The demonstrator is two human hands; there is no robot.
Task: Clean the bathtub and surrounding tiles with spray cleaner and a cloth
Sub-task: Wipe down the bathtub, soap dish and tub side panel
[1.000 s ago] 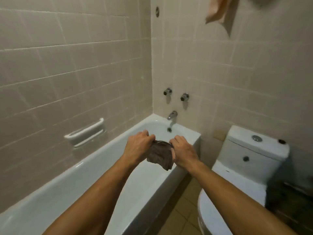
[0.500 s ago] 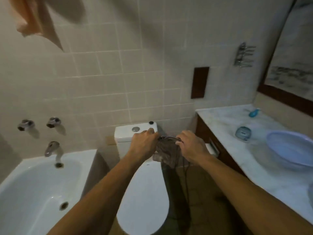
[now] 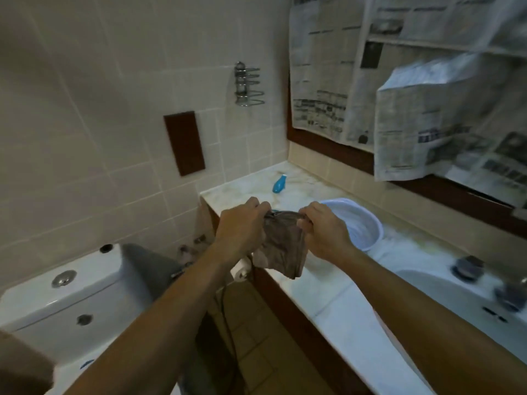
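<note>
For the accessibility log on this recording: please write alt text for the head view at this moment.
Both bare hands, left hand and right hand, grip the top edge of a damp brown cloth stretched between them above a white marble counter. A pale plastic basin sits just behind the right hand; a white toilet cistern stands lower left.

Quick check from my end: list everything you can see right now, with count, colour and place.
cloth: 1, brown, held over counter edge
basin: 1, pale blue, on counter
bottle: 1, blue, lying at counter's back
counter: 1, pale marble, right
sink: 1, white, far right
toilet tank: 1, white, lower left
wall rack: 1, metal, on tiles
newspaper: several sheets, over mirror
left hand: grips cloth
right hand: grips cloth
</note>
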